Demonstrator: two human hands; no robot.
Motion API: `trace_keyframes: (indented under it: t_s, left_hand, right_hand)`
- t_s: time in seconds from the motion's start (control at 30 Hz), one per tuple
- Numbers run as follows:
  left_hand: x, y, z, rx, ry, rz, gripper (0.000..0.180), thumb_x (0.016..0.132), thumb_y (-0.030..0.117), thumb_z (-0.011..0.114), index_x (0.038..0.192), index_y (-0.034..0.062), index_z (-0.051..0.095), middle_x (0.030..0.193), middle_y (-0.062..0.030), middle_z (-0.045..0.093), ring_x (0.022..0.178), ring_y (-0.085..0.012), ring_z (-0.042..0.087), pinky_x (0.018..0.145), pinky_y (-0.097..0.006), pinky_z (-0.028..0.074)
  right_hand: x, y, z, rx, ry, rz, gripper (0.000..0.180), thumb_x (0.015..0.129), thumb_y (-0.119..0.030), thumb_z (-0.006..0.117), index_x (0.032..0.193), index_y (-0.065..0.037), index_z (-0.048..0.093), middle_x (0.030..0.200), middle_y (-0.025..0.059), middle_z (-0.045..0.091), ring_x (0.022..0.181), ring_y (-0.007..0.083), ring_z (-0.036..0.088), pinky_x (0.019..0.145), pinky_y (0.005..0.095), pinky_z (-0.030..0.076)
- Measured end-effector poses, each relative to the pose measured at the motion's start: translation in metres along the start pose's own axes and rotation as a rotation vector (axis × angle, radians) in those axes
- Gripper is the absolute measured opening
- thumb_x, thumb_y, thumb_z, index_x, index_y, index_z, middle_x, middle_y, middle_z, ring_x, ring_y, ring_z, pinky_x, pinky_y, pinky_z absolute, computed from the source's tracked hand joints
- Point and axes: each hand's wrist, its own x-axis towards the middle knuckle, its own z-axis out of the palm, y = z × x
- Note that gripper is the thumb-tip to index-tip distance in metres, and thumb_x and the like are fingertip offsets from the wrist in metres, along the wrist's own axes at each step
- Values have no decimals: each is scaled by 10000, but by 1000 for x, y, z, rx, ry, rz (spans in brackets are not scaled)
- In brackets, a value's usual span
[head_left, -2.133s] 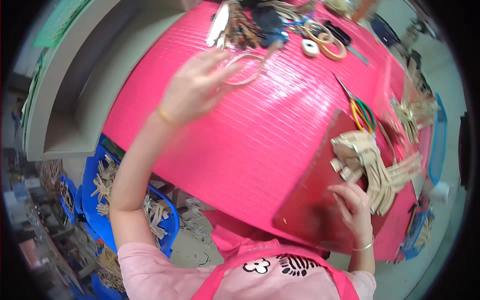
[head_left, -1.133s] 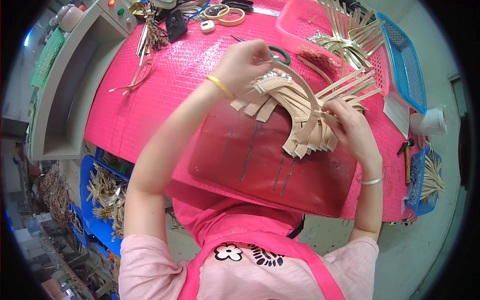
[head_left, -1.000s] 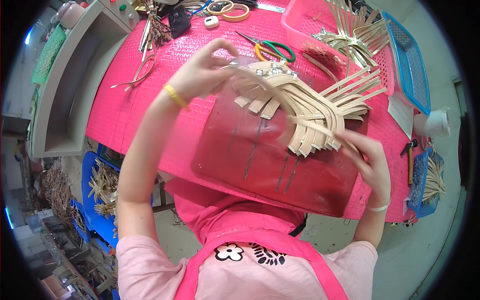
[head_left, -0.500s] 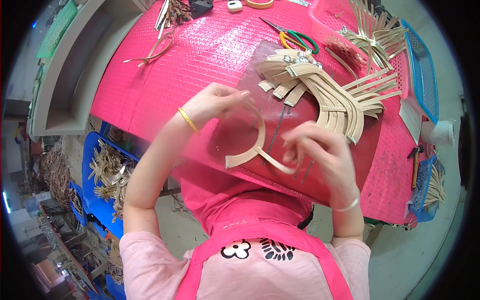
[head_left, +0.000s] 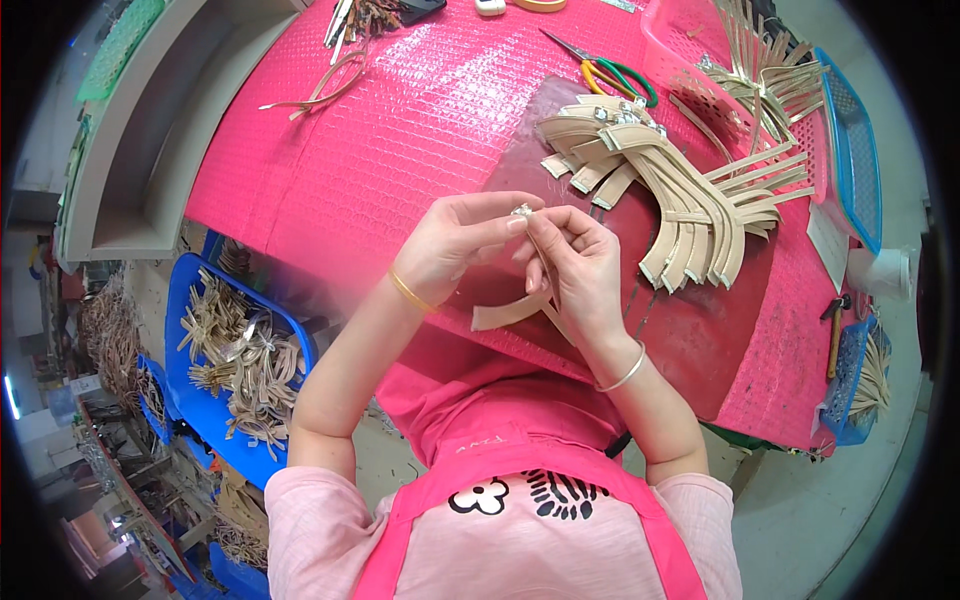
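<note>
Hands: left hand (head_left: 455,245) and right hand (head_left: 580,265) both pinch 1 folded tan strip (head_left: 515,310) at its top, small metal clip (head_left: 522,210) between the fingertips, apparently to pin the fold. Strip hangs above dark red mat (head_left: 700,340). Finished strip fan (head_left: 665,195) beyond. Scissors (head_left: 605,70) farther. Earlier: strip curved open between hands; now folded.

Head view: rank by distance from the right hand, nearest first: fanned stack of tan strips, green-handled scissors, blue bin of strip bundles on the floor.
From the right hand:
1. Fanned stack of tan strips, just beyond and to its right on the dark red mat.
2. Green-handled scissors, farther up the pink table.
3. Blue bin of strip bundles, far left, below the table edge.
</note>
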Motion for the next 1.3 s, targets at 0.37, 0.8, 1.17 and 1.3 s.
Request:
trace_keyframes:
  t_s: [0.37, 0.8, 1.17, 1.3]
  left_hand:
    - [-7, 8, -10, 20, -188, 20, 316, 749, 90, 598, 1044, -16, 557, 980, -72, 585, 623, -28, 483, 531, -131, 370]
    - [-21, -14, 23, 149, 265, 392, 153, 828, 93, 517, 846, -45, 582, 692, -40, 582, 642, -90, 556, 560, -214, 433]
    - [-19, -13, 40, -266, 23, 31, 326, 840, 227, 510, 957, -76, 542, 740, -96, 586, 489, -158, 547, 435, -248, 446]
    - [-13, -24, 52, -60, 188, 238, 285, 855, 193, 503, 861, -79, 589, 665, -79, 583, 459, -121, 518, 403, -228, 423]
  right_hand:
    - [-6, -19, 1, -153, -149, 168, 223, 856, -129, 491, 988, 49, 512, 733, 93, 593, 643, 130, 595, 571, 213, 478]
    - [-12, -42, 5, -570, 66, -380, 159, 807, -38, 507, 950, -2, 568, 856, 43, 475, 709, 81, 485, 648, 192, 397]
    - [0, -42, -35, -1294, -322, -1304, 275, 555, -89, 608, 829, -95, 633, 804, 5, 580, 731, 162, 541, 676, 305, 411]
    - [-13, -40, -37, -1340, -256, -1301, 252, 576, -106, 648, 828, -112, 638, 795, -18, 585, 729, 129, 539, 697, 299, 411]
